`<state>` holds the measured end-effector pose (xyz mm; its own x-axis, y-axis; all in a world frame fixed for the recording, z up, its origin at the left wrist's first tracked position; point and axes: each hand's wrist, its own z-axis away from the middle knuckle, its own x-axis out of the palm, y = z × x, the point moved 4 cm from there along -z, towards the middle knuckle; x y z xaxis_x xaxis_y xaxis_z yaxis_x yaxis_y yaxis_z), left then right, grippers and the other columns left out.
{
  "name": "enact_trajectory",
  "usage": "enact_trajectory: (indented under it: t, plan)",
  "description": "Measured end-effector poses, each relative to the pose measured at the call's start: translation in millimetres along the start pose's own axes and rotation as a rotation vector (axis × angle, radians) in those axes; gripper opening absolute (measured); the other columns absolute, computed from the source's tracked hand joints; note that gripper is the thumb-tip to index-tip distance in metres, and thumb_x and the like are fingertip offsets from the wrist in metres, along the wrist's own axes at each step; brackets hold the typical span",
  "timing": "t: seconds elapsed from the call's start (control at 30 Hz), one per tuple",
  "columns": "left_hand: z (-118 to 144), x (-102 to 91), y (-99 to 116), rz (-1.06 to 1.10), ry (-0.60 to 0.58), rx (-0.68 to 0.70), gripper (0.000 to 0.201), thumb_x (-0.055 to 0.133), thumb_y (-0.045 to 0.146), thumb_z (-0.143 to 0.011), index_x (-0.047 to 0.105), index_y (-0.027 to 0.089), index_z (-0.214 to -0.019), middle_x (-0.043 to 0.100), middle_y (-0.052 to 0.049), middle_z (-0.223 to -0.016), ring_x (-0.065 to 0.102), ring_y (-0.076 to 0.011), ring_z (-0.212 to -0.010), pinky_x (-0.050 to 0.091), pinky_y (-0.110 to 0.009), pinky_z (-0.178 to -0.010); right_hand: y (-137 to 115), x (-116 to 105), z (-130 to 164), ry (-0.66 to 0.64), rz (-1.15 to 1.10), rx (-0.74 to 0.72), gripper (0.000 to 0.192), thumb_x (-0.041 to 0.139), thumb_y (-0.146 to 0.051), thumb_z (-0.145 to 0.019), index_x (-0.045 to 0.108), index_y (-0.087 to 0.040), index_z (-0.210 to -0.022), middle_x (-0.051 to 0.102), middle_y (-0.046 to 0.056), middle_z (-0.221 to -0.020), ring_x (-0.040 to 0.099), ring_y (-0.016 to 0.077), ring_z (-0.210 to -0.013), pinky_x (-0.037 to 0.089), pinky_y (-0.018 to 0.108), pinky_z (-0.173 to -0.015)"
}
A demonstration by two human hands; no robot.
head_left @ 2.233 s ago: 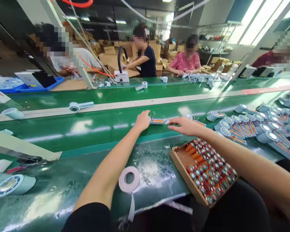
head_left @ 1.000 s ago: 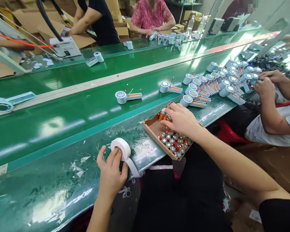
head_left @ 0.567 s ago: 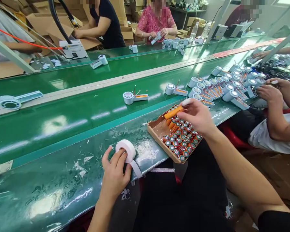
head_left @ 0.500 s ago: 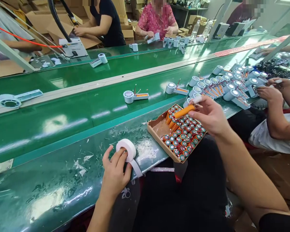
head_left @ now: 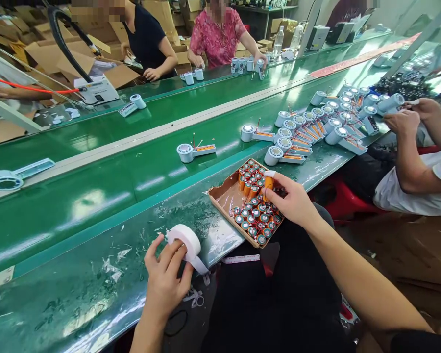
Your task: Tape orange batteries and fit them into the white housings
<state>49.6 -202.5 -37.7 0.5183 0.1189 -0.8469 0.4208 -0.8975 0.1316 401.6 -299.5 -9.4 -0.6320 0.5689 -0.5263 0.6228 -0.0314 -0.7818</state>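
Note:
My left hand [head_left: 168,277] has its fingers hooked into the core of a roll of white tape [head_left: 191,240], which stands at the near edge of the bench with a loose strip hanging down. My right hand [head_left: 292,198] is over the cardboard tray [head_left: 225,208], thumb and fingertips pinching an orange battery [head_left: 268,184] held upright at the tray's right side. A white wrap covers one fingertip of that hand. Rows of orange-wrapped batteries [head_left: 255,214] with green and silver ends and red and black wires fill much of the tray. Brown cardboard shows at its left.
Pale blue handheld fan bodies [head_left: 283,144] with orange batteries in their handles crowd the bench beyond the tray. A green conveyor belt [head_left: 106,181] runs past, carrying a few more fan pieces [head_left: 185,153]. Co-workers sit opposite and at right, where a person's hands [head_left: 404,117] hold a fan.
My right hand has lowered the battery from above the tray into it, turning it from lying flat to upright. My left hand stays on the tape roll. The view has shifted slightly.

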Motion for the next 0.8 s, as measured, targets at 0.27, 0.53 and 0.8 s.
enact_trajectory:
  t: [0.27, 0.53, 0.8]
  plan:
    - [-33, -16.5, 57, -0.003, -0.143, 0.207, 0.036, 0.065, 0.002, -0.086, 0.066, 0.015, -0.120, 0.071, -0.009, -0.119, 0.030, -0.0386, -0.149, 0.052, -0.051, -0.111, -36, -5, 40, -0.002, -0.482, 0.112, 0.050, 0.082, -0.027, -0.088, 0.060, -0.027, -0.133, 0.074, 0.004, -0.112, 0.073, 0.0248, -0.098, 0.063, 0.038, -0.086]
    - [-63, -22.4, 90, -0.054, -0.305, 0.498, 0.031, 0.054, -0.001, -0.088, 0.074, 0.013, -0.108, 0.069, -0.009, -0.122, 0.041, -0.0336, -0.147, 0.051, -0.044, -0.118, -57, -5, 72, -0.414, -0.291, 0.168, 0.025, 0.072, -0.026, -0.093, 0.075, -0.026, -0.119, 0.073, -0.002, -0.080, 0.070, 0.0191, -0.067, 0.056, 0.026, -0.060]
    - [-72, -26.2, 97, 0.013, -0.375, 0.601, 0.041, 0.046, -0.003, -0.089, 0.072, 0.014, -0.118, 0.068, -0.008, -0.128, 0.044, -0.0262, -0.147, 0.046, -0.039, -0.122, -55, 3, 69, -0.575, -0.260, 0.132, 0.011, 0.066, -0.023, -0.095, 0.076, -0.022, -0.094, 0.071, -0.001, -0.079, 0.064, 0.0161, -0.068, 0.051, 0.025, -0.065]
